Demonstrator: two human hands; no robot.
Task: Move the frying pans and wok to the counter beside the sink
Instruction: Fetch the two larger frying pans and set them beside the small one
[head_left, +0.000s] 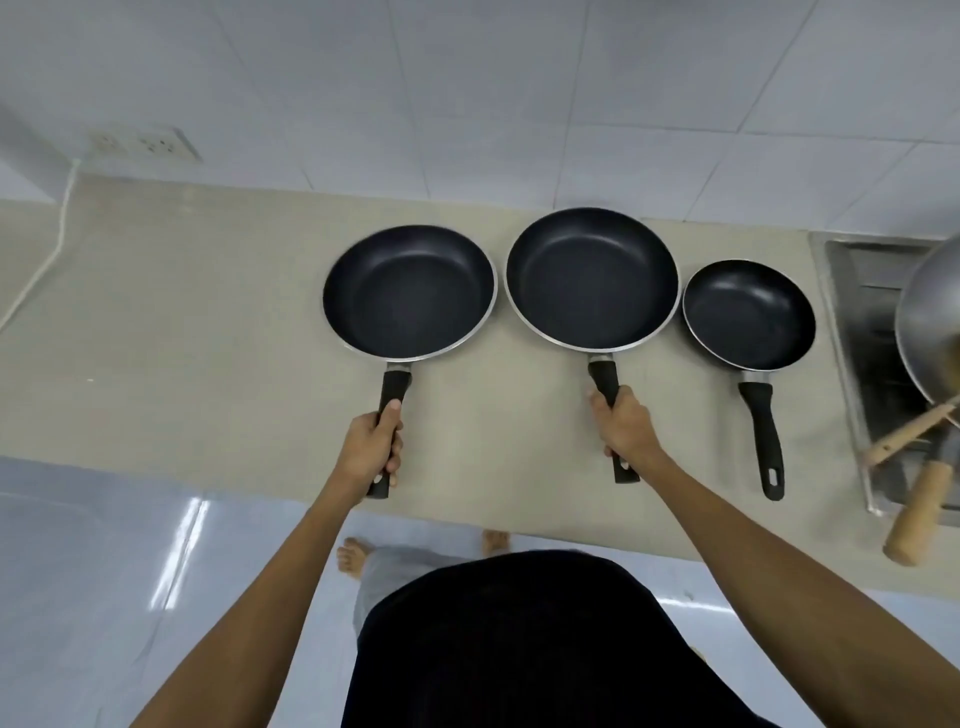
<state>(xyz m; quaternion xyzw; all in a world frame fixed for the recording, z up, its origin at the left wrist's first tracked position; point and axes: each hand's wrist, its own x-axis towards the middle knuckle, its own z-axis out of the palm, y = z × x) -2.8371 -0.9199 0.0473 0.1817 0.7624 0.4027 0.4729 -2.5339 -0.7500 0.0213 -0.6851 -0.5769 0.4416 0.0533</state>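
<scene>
Three dark non-stick frying pans sit in a row on the beige counter (182, 322), handles pointing toward me. My left hand (371, 449) grips the black handle of the left frying pan (409, 291). My right hand (626, 428) grips the handle of the largest, middle frying pan (592, 278). The small frying pan (748, 314) lies untouched to the right, close to the sink. A steel wok (930, 322) with a wooden handle rests in the sink (852, 291) at the far right, partly cut off by the frame.
A second wooden handle (917, 512) sticks out over the sink's front edge. Wall sockets (143, 144) sit at the back left, with a white cable (47, 254) running down onto the counter. White tiled wall behind; my bare feet on the glossy floor below.
</scene>
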